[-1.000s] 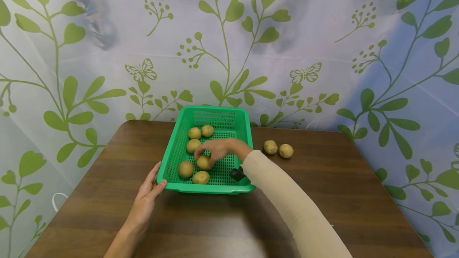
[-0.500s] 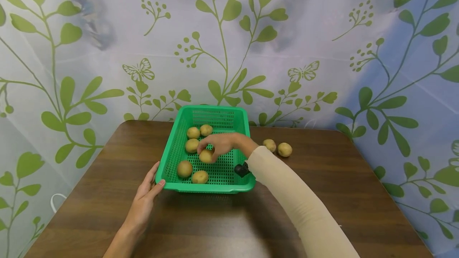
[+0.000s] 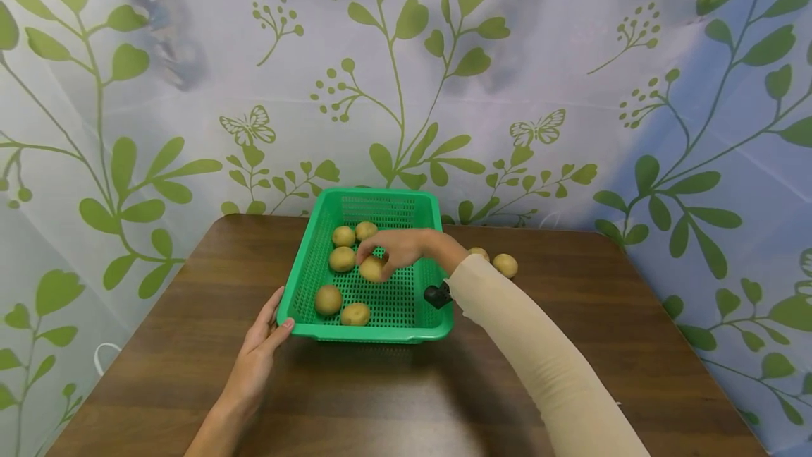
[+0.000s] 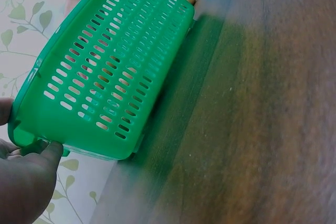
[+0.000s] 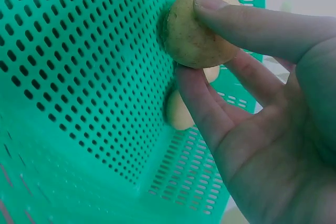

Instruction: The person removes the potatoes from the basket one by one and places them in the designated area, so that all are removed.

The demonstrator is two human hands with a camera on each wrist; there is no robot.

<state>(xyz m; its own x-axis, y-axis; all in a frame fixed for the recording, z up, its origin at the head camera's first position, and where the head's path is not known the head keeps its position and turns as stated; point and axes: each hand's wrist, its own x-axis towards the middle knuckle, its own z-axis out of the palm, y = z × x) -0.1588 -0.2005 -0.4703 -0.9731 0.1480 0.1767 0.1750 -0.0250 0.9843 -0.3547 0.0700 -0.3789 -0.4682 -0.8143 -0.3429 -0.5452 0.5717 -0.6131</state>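
A green slotted plastic basket [image 3: 364, 333] stands on the table, with several potatoes in its left half. At its front left corner my left hand [image 3: 255, 348] grips the rim, thumb on top and fingers around the outside. The left wrist view shows the fingers [image 4: 50, 153] curled at the rim. Inside the basket, my right hand [image 3: 402, 245] pinches a potato [image 3: 371, 269] between thumb and fingers. That potato [image 5: 197, 35] is close to the perforated basket floor in the right wrist view. One more potato [image 5: 179, 111] shows behind my fingers there.
Two potatoes lie on the wooden table [image 3: 571, 316] right of the basket: one potato [image 3: 505, 265] in full view, the other [image 3: 478, 253] partly behind my right forearm. A patterned curtain [image 3: 406, 90] hangs along the table's back edge. A small black device [image 3: 438, 295] sits at my right wrist.
My right hand has moved the pinched potato right and toward the back of the basket, away from the two front potatoes. The left hand has kept its grip on the corner.
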